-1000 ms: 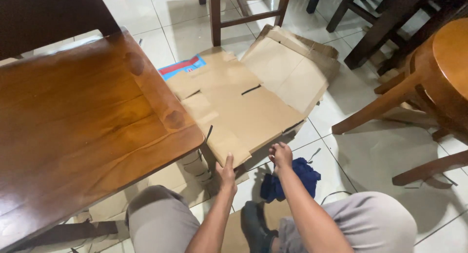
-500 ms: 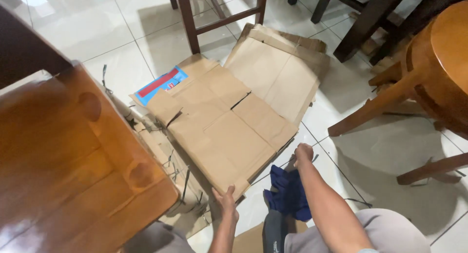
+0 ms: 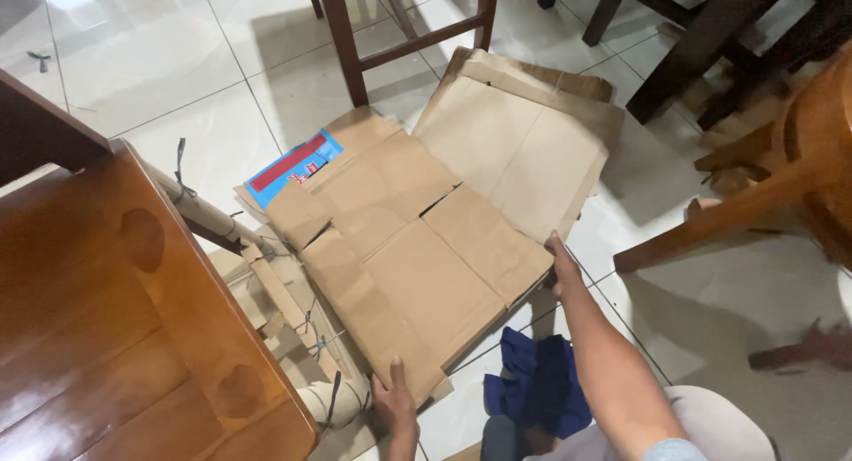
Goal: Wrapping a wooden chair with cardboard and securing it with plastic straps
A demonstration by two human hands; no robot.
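One wooden table (image 3: pixel 106 319) is filling the left side. Your left hand (image 3: pixel 393 399) is pinching the near corner of the flattened cardboard box (image 3: pixel 417 257) lying on the tiled floor (image 3: pixel 177 62), thumb on top. One blue cloth (image 3: pixel 537 381) is sitting just right of it. Your right hand (image 3: pixel 559 261) is curling its fingers around the box's right edge. Two cardboard sheets are overlapping here.

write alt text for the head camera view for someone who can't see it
A person's left hand and right hand grip the near edges of a flattened cardboard box lying on a white tiled floor. A wooden table stands left, a blue cloth below.
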